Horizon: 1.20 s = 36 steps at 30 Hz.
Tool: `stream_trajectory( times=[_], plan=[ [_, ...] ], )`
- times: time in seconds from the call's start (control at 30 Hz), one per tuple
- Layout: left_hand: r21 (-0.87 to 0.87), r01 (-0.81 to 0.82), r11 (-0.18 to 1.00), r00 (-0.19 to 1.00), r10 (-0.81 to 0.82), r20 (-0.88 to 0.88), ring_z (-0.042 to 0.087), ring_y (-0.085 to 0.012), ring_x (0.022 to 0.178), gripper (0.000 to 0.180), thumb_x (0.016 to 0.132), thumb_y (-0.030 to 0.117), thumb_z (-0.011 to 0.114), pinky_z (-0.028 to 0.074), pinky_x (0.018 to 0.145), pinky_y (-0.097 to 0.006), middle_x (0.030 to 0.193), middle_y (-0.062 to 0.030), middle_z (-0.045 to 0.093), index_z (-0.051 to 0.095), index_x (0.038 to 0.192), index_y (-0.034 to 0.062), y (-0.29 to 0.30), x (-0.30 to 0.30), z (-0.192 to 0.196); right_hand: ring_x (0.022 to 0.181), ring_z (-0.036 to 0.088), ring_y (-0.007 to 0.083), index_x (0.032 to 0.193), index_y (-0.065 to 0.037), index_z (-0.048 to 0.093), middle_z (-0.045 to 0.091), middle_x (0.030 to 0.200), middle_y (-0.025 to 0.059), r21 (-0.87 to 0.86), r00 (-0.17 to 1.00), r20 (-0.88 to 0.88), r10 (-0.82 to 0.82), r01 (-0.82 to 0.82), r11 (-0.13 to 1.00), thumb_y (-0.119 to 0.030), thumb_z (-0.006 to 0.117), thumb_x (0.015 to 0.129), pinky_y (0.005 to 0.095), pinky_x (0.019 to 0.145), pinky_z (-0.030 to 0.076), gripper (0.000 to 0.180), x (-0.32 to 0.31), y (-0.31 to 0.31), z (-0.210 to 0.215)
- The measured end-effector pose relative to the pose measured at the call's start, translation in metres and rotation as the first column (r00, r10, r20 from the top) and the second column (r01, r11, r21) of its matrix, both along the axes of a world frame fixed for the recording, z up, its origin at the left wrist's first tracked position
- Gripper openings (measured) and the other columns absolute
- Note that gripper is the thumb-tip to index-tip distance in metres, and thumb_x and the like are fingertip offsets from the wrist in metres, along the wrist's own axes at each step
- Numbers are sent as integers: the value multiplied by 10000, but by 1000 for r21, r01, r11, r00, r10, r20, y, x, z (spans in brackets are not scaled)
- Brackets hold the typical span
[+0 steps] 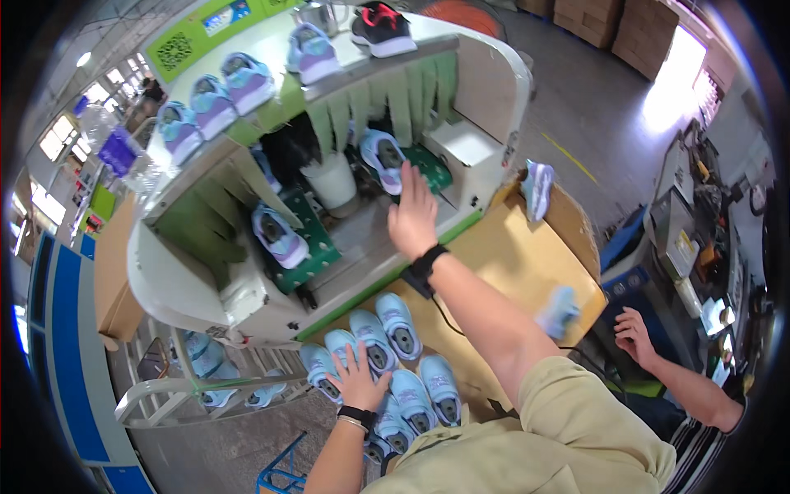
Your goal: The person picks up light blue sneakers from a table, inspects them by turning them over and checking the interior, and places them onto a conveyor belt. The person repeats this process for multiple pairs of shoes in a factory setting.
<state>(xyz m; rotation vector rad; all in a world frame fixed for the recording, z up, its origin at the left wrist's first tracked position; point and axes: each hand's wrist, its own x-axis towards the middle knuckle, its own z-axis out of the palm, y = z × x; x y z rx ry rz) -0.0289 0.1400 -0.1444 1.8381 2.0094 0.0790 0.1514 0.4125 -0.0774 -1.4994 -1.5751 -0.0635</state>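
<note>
My right hand [414, 214] reaches up to the machine's right opening, fingers stretched out. Its fingertips are at the near end of a light blue and lilac shoe [383, 155], which rests on a green dotted belt [429, 169]; whether they touch is unclear. In the left opening a similar shoe [280, 236] lies on another green belt [311, 247]. My left hand [360, 380] is spread, palm down, over a group of light blue shoes [398, 323] on the yellowish table [485, 247]. Nothing shows gripped in either hand.
Several shoes [247, 81] and a bottle [115, 148] stand on the machine's top [346, 62]. Green strip curtains [399, 95] hang in its openings. A shoe [539, 188] leans by a cardboard sheet [572, 226]. Another person's hand [634, 336] is near a blurred blue shoe [559, 311].
</note>
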Motion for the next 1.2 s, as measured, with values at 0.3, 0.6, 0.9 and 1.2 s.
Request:
stream_trajectory(
  times=[0.3, 0.6, 0.9, 1.2],
  plan=[
    [-125, 37, 992, 996, -47, -72, 31, -511, 1513, 1218, 715, 414, 828, 74, 1122, -777, 1670, -143, 170, 80, 1627, 111, -7, -3, -9, 1477, 285, 412, 1567, -100, 308, 277, 1613, 206, -571, 895, 436, 94, 194, 798, -420, 769, 805, 607, 1169, 249, 947, 141, -155, -97],
    [-158, 50, 986, 993, -65, -96, 15, -505, 1515, 1245, 699, 411, 825, 78, 1123, -775, 1671, -149, 159, 52, 1624, 99, -1, -3, -5, 1117, 615, 386, 1273, -60, 591, 648, 1213, 173, -795, 989, 79, 121, -10, 606, -285, 863, 746, 462, 944, 509, 635, 234, -118, -131],
    [-209, 48, 977, 992, -71, -105, 19, -504, 1514, 1249, 703, 403, 830, 79, 1126, -770, 1674, -146, 140, 45, 1623, 90, 3, 0, -1, 1386, 394, 376, 1479, -239, 468, 417, 1533, 154, -417, 800, 594, 82, 220, 882, -86, 601, 882, 539, 1153, 302, 631, 298, -63, -118],
    [-250, 79, 965, 992, -101, -77, 4, -528, 1506, 1311, 670, 409, 856, 43, 1132, -759, 1668, -166, 140, 19, 1615, 53, 12, -2, -2, 1329, 473, 431, 1477, -40, 379, 446, 1452, 282, -552, 966, 6, -259, 219, 804, -276, 866, 691, 437, 1134, 400, 955, 429, 91, -68]
  ],
)
